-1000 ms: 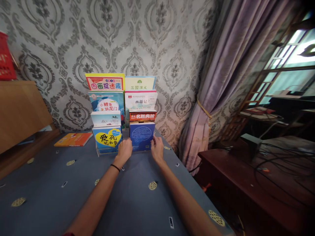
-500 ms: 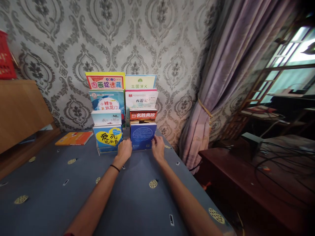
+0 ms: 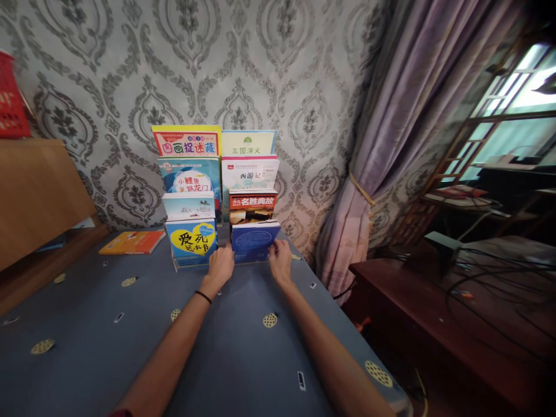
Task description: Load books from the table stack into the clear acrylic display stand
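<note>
A dark blue book [image 3: 255, 242] leans forward at the front right of a tiered rack of books. My right hand [image 3: 280, 260] has its fingers closed on the book's right edge. At its lower left edge is my left hand [image 3: 221, 266], fingers curled in; the thumb and fingertips are partly hidden. Behind the blue book stands a red and brown book [image 3: 253, 207]. Left of my left hand is a blue book with a yellow heart [image 3: 191, 242] in the front left slot. Further back on the right is a white book with a pink top edge [image 3: 249, 172].
An orange book [image 3: 132, 242] lies flat left of the rack on the patterned grey-blue tablecloth [image 3: 243, 359]. A wooden cabinet [image 3: 39, 197] stands at the left. To the right are a tied purple curtain [image 3: 347, 231] and a dark red table [image 3: 403, 301] with cables.
The dark blue book has tipped, its top coming down and forward to the right, so more of the red and brown book shows. Both hands stay at its sides.
</note>
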A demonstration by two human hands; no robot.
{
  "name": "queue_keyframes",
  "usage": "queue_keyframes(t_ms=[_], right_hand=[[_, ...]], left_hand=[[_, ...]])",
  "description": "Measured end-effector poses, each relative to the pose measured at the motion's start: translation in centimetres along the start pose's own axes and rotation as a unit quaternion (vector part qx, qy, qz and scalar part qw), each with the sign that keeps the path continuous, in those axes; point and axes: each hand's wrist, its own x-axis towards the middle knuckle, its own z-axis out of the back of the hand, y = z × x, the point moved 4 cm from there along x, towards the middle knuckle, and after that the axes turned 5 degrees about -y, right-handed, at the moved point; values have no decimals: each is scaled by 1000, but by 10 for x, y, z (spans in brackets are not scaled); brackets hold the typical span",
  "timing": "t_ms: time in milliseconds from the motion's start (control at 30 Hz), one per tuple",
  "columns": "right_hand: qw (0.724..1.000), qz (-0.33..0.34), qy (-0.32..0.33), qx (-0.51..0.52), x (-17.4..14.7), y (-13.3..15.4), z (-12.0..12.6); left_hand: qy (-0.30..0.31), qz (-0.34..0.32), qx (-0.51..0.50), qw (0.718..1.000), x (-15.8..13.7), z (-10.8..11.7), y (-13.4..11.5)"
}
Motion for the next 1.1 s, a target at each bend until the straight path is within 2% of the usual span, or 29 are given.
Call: queue_keyframes(t_ms=[367,500,600,667,733,867,1000,1100], right_hand=[[1000,-16,-2,19,-5,-7,1],[999,-37,-10,25,-10,-16,4],[997,-63,-10,34,-18,-26,4],[995,-87,-2,43,-27,-32,1],[992,-114,13,52,-36,-38,-4],[984,-161,45,64,-47,-43,-14],[978,-189,60,62,-48,-42,-16],[976,-200,65,55,-47,-39,-13]], left_hand=[[-9,-13,-3,1000,-8,3,2],[-17,-29,-9,999,-24,6,6],[-18,-59,-1,998,-44,7,21],[-9,-83,14,996,-58,6,43],[5,-82,32,996,-70,6,75],[-1,-5,84,996,-84,15,156],[-38,62,161,984,-82,26,224],[-26,86,193,977,-65,27,257]])
